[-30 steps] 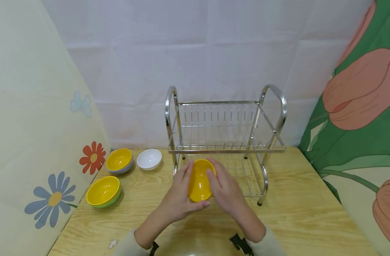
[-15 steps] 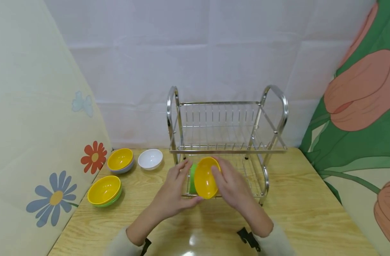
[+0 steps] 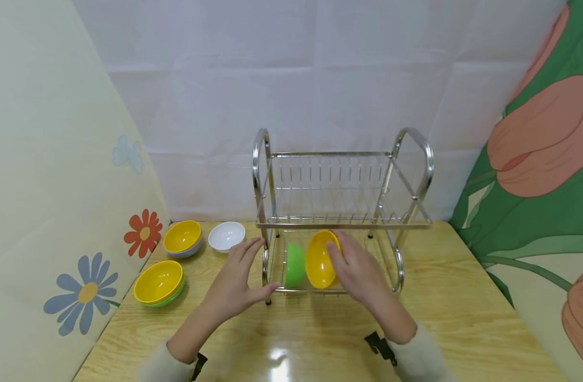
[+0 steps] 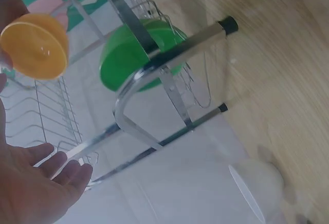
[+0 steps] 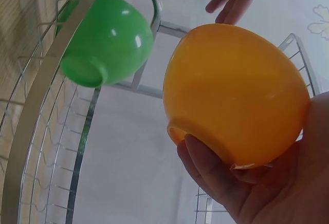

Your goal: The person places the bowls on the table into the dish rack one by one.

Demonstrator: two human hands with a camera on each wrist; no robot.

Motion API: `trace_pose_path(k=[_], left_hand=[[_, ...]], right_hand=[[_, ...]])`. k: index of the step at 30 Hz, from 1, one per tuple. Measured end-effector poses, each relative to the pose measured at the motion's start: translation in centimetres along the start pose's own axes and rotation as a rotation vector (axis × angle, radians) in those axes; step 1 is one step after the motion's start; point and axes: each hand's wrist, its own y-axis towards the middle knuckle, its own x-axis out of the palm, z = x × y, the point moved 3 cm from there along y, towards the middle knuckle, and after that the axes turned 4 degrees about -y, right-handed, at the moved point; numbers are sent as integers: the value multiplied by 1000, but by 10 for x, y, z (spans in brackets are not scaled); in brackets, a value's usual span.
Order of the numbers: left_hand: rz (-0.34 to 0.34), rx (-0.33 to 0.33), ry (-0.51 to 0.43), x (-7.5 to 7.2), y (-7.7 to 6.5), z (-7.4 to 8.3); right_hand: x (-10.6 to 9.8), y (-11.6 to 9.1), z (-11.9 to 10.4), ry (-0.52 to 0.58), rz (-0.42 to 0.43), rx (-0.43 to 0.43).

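My right hand [image 3: 358, 268] holds a yellow bowl [image 3: 322, 260] on its side, fingers behind the base and thumb at the rim. In the right wrist view the fingers curl against the foot of the yellow bowl [image 5: 231, 90]. A green bowl [image 3: 294, 265] stands on edge in the lower tier of the metal dish rack [image 3: 344, 225], left of the yellow one. My left hand [image 3: 231, 284] holds nothing; its fingers are spread beside the rack's left leg. The left wrist view shows the green bowl [image 4: 131, 54] behind the rack's side frame.
On the left of the wooden table [image 3: 444, 329] sit two stacks, a yellow bowl [image 3: 182, 237] over a bluish one and another yellow bowl [image 3: 157, 282] over a green one. A white bowl [image 3: 226, 236] stands left of the rack.
My right hand has carried the yellow bowl to the right. My left hand has let go of the bowls and drawn back left, and the green bowl is now visible standing in the rack.
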Motion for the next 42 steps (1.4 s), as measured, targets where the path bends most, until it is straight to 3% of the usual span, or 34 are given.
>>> trace_pose_path(k=[24,33,42], left_hand=[[34,-166,16,-22,1,-48],[41,-201,-6,-17,3,-77],[20,-261,-15,-12,12,-93]], right_hand=[[9,18,23,-141,-66,55],[23,25,28,-158,-116,82],[35,30,32,-181,-148,106]])
